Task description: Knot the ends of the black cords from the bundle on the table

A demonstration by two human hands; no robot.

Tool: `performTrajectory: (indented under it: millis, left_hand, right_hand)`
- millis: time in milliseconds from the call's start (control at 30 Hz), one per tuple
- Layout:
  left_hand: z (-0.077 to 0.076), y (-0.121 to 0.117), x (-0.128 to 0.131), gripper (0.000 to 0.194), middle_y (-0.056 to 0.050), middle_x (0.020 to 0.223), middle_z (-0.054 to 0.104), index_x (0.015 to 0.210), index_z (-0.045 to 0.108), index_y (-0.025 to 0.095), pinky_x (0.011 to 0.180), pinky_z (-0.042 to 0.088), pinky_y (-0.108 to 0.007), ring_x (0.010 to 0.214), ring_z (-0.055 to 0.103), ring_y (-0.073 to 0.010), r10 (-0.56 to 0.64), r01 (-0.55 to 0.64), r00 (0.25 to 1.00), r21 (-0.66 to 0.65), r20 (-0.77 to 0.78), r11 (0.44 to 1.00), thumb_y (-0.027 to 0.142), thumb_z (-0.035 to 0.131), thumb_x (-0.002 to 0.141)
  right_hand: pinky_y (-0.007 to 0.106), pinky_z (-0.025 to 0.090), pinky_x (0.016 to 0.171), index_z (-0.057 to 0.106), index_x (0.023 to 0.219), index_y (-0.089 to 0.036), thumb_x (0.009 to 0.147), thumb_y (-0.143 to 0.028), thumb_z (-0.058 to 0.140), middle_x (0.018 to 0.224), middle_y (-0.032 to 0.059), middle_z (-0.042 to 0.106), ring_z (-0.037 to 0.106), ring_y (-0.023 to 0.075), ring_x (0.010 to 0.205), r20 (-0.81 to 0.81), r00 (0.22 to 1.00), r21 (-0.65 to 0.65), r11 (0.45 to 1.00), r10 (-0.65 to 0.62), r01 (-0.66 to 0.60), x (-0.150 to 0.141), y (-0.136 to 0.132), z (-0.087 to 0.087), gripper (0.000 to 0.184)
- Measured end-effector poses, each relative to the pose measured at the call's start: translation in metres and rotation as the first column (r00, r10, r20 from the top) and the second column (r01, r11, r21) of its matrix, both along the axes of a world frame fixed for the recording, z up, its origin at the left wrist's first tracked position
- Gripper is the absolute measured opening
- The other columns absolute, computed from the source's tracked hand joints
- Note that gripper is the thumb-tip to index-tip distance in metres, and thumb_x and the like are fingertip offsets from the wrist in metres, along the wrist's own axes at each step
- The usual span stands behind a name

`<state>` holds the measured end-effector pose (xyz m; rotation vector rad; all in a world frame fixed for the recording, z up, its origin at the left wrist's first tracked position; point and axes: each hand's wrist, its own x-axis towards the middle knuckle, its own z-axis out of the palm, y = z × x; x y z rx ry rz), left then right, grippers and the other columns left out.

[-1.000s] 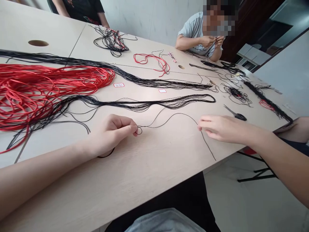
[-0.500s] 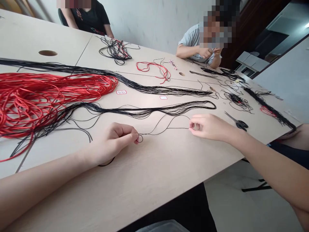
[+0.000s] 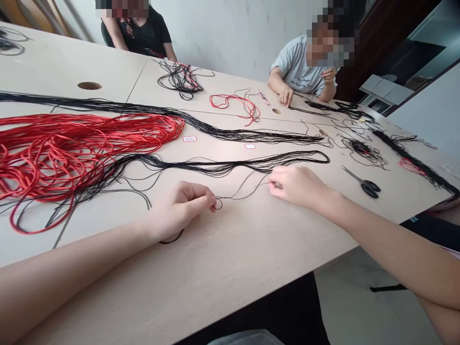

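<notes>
Low over the pale table (image 3: 230,268), my left hand (image 3: 187,206) pinches a thin black cord (image 3: 241,197). A small loop of that cord shows just at its fingertips, and another piece of cord curves out below the palm. My right hand (image 3: 294,187) has its thumb and fingers closed on the cord a little to the right. Between the hands the cord runs in thin, slack curves. Just beyond them lies a long bundle of black cords (image 3: 215,167) with a folded, looped right end.
A heap of red cord (image 3: 89,139) lies at left. Black-handled scissors (image 3: 366,186) rest right of my right hand. Farther back are another black cord bundle (image 3: 223,132), small labels (image 3: 189,139) and tangled cords (image 3: 181,79). Two people sit across the table.
My right hand has moved left, closer to my left hand. The view has shifted slightly. The person across at right has lowered one hand to the table.
</notes>
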<state>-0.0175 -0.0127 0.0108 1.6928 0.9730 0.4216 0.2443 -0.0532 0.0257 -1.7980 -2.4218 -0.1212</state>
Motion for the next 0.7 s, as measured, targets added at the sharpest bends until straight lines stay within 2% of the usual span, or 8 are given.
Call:
performTrajectory:
  millis: [33, 67, 133, 200, 233, 333, 433, 700]
  left_hand:
    - [0.000, 0.000, 0.000, 0.025, 0.004, 0.042, 0.036, 0.063, 0.063, 0.015, 0.047, 0.025, -0.024, 0.044, 0.032, -0.0088, 0.009, -0.009, 1.000, -0.023, 0.013, 1.000, 0.031, 0.049, 0.076]
    - [-0.001, 0.000, -0.001, 0.026, 0.004, 0.042, 0.034, 0.064, 0.063, 0.014, 0.046, 0.024, -0.024, 0.044, 0.031, -0.0086, 0.017, -0.015, 0.999, -0.046, 0.032, 0.999, 0.032, 0.048, 0.077]
    - [-0.002, 0.000, -0.002, 0.026, 0.004, 0.043, 0.033, 0.066, 0.063, 0.013, 0.046, 0.023, -0.024, 0.044, 0.030, -0.0080, 0.023, -0.015, 0.996, -0.090, 0.085, 0.996, 0.031, 0.049, 0.079]
    - [-0.004, 0.001, -0.003, 0.025, 0.004, 0.045, 0.034, 0.067, 0.063, 0.013, 0.046, 0.025, -0.023, 0.044, 0.031, -0.0077, 0.023, -0.005, 0.989, -0.119, 0.146, 0.993, 0.030, 0.050, 0.080]
    - [-0.005, 0.002, -0.003, 0.024, 0.004, 0.045, 0.035, 0.067, 0.063, 0.013, 0.046, 0.026, -0.023, 0.045, 0.032, -0.0075, 0.029, -0.004, 0.984, -0.136, 0.177, 0.991, 0.030, 0.051, 0.080]
    - [-0.008, 0.004, -0.003, 0.022, 0.005, 0.045, 0.033, 0.067, 0.062, 0.013, 0.044, 0.027, -0.022, 0.044, 0.031, -0.0069, 0.059, -0.002, 0.962, -0.210, 0.265, 0.978, 0.028, 0.052, 0.080]
    - [-0.009, 0.005, -0.002, 0.021, 0.006, 0.044, 0.031, 0.067, 0.062, 0.013, 0.043, 0.026, -0.021, 0.043, 0.028, -0.0063, 0.077, 0.010, 0.947, -0.270, 0.311, 0.963, 0.028, 0.054, 0.079]
    - [-0.006, 0.003, -0.005, 0.022, 0.005, 0.046, 0.033, 0.068, 0.064, 0.014, 0.046, 0.026, -0.022, 0.045, 0.030, -0.0070, 0.008, 0.086, 0.942, -0.264, 0.337, 0.961, 0.028, 0.054, 0.081]
  right_hand:
    - [0.024, 0.029, 0.048, 0.061, 0.065, -0.015, 0.073, -0.013, 0.053, 0.068, 0.0021, 0.059, 0.048, 0.0105, 0.056, -0.239, 0.971, 0.035, 0.999, 0.000, 0.009, -0.003, -0.001, 0.002, 0.011]
    - [0.024, 0.031, 0.048, 0.061, 0.069, -0.016, 0.074, -0.016, 0.054, 0.068, 0.0015, 0.058, 0.048, 0.0104, 0.057, -0.493, 0.870, 0.053, 0.999, 0.015, 0.013, -0.007, -0.002, 0.004, 0.009]
    - [0.023, 0.031, 0.045, 0.061, 0.075, -0.018, 0.077, -0.020, 0.053, 0.065, -0.0007, 0.055, 0.045, 0.0093, 0.054, -0.859, 0.509, 0.035, 0.999, 0.047, -0.033, -0.022, -0.005, 0.004, 0.008]
    - [0.022, 0.029, 0.044, 0.063, 0.078, -0.020, 0.079, -0.022, 0.054, 0.059, -0.0028, 0.049, 0.039, 0.0079, 0.050, -0.970, 0.241, 0.000, 0.990, 0.034, -0.140, -0.040, -0.011, -0.001, 0.009]
    - [0.022, 0.029, 0.044, 0.064, 0.079, -0.020, 0.079, -0.022, 0.057, 0.058, -0.0032, 0.048, 0.038, 0.0074, 0.049, -0.980, 0.201, -0.030, 0.980, 0.010, -0.197, -0.049, -0.014, -0.006, 0.008]
    - [0.022, 0.031, 0.045, 0.066, 0.078, -0.017, 0.078, -0.023, 0.061, 0.059, -0.0019, 0.050, 0.040, 0.0075, 0.051, -0.955, 0.265, -0.216, 0.925, -0.133, -0.314, -0.068, -0.025, -0.021, 0.008]
    - [0.022, 0.032, 0.045, 0.064, 0.078, -0.015, 0.078, -0.028, 0.061, 0.056, -0.0021, 0.048, 0.041, 0.0081, 0.050, -0.901, 0.328, -0.384, 0.875, -0.285, -0.294, -0.076, -0.029, -0.031, 0.014]
    - [0.022, 0.035, 0.044, 0.061, 0.078, -0.015, 0.079, -0.029, 0.058, 0.057, -0.0016, 0.049, 0.044, 0.0093, 0.049, -0.839, 0.416, -0.462, 0.863, -0.351, -0.205, -0.079, -0.023, -0.035, 0.014]
